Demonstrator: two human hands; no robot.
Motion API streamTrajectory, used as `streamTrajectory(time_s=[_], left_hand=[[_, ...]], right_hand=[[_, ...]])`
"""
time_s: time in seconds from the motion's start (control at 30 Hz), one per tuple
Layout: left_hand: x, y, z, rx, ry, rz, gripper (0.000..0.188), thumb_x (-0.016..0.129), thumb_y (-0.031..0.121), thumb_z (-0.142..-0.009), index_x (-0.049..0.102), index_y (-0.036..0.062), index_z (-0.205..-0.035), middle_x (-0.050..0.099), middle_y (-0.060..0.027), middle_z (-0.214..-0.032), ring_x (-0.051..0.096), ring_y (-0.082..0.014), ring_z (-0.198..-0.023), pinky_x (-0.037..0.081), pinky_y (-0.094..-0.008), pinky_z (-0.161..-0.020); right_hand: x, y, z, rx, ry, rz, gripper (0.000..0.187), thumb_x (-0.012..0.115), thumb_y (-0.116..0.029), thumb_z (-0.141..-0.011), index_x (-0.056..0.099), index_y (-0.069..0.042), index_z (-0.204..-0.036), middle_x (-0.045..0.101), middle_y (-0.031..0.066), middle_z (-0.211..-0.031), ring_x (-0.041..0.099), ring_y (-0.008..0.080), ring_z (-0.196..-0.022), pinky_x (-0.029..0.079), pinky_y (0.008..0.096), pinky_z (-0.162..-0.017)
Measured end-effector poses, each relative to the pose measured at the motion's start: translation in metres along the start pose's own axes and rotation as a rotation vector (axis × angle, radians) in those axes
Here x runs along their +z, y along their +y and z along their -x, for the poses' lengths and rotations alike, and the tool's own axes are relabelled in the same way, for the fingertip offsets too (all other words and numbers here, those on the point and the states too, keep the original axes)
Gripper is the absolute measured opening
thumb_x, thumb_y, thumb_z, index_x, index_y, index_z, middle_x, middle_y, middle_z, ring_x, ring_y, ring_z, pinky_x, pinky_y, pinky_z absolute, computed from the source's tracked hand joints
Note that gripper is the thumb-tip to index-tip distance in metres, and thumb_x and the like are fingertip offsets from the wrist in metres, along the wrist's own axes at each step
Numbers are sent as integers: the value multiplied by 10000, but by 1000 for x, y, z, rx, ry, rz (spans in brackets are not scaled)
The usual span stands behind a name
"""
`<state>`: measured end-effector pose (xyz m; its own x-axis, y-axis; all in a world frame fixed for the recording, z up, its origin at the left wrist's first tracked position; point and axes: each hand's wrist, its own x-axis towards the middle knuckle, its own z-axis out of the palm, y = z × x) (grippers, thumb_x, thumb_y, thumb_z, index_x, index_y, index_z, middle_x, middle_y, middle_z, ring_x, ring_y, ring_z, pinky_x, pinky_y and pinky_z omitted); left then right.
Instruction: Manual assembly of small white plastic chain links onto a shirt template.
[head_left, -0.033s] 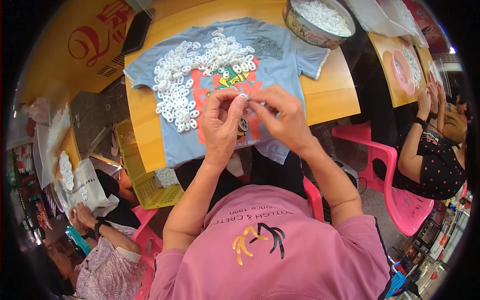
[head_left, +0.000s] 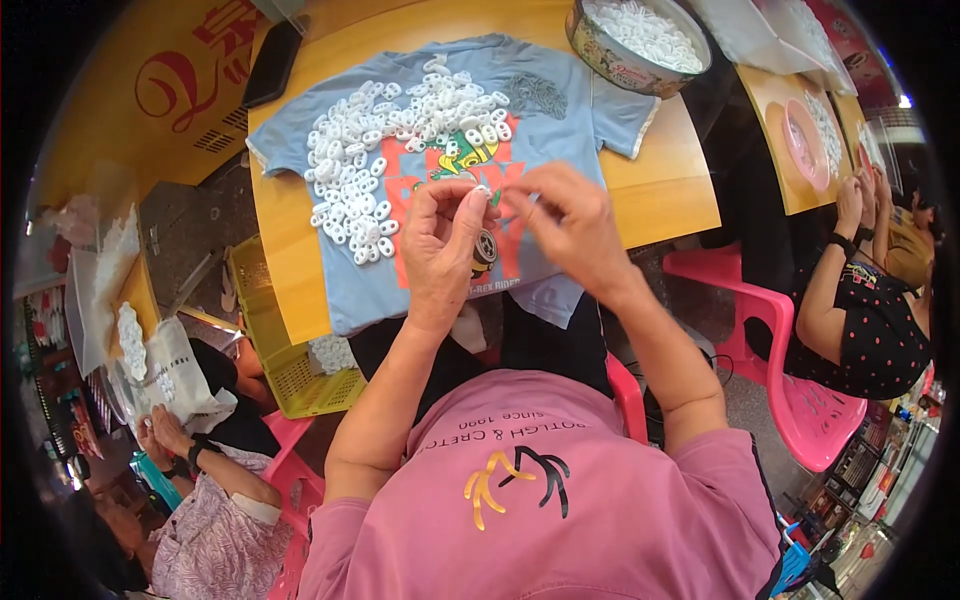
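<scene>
My left hand [head_left: 445, 235] is closed in a pinch, fingertips up, around a small white plastic piece [head_left: 483, 190]. Just to its right hovers my right hand [head_left: 568, 225], its fingers bent and smeared by motion, so what they hold cannot be made out. Both hands are over a light blue T-shirt [head_left: 360, 295] spread on the table, with an orange and green print. Beyond and left of my hands, many white oval pieces with two holes [head_left: 345, 165] lie heaped on the shirt. A patch of small, thin dark grey bits [head_left: 540, 95] lies on its upper right.
A round tin [head_left: 635, 70] full of white pieces stands at the table's far right. A black phone-like slab [head_left: 273, 65] lies far left. Beside the wooden table [head_left: 665, 190] is a yellow crate [head_left: 265, 310]. Other people sit at left and right, one near a pink chair [head_left: 790, 390].
My right hand has drawn slightly away from my left fingertips and is now blurred. My left hand stays in place with its pinch.
</scene>
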<state>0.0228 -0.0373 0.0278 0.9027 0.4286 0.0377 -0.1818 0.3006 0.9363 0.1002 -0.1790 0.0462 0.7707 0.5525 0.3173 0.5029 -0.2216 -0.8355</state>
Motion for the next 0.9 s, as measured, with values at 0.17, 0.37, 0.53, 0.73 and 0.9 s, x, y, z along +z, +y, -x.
streamTrajectory(time_s=[0.17,0.37,0.53,0.73,0.9], left_hand=[[-9,-13,0,-43,-7,-44,110,608,68,-946,556,11,-1025,623,-45,-902,626,-95,-777,524,-230,-704],[-10,-15,2,-55,-35,-65,109,606,74,-949,558,9,-1022,629,-46,-894,629,-92,-768,525,-231,-687],[-11,-15,3,-52,-37,-33,112,605,74,-950,555,6,-1024,634,-50,-901,629,-94,-770,527,-231,-694],[-15,-14,-1,-66,-11,46,120,606,68,-946,552,7,-1033,648,-61,-921,640,-101,-792,529,-232,-710],[-20,-18,-3,-79,3,124,127,613,69,-941,564,15,-1046,655,-68,-939,644,-107,-802,527,-232,-730]], right_hand=[[-23,37,-35,-68,108,454,98,687,-104,-847,698,-36,-916,646,113,-856,636,260,-702,490,342,-589],[-19,44,-51,-48,2,672,116,682,-188,-843,706,-84,-887,641,84,-863,642,310,-769,503,395,-664],[-11,39,-53,-117,-64,732,99,671,-168,-842,673,-74,-873,623,83,-861,640,315,-764,503,402,-658],[-12,42,-55,-156,-59,702,96,653,-133,-846,637,-52,-896,641,102,-872,647,310,-768,506,394,-656],[-21,47,-53,-80,9,478,120,652,-114,-862,629,-19,-930,671,125,-894,656,279,-745,508,356,-660]])
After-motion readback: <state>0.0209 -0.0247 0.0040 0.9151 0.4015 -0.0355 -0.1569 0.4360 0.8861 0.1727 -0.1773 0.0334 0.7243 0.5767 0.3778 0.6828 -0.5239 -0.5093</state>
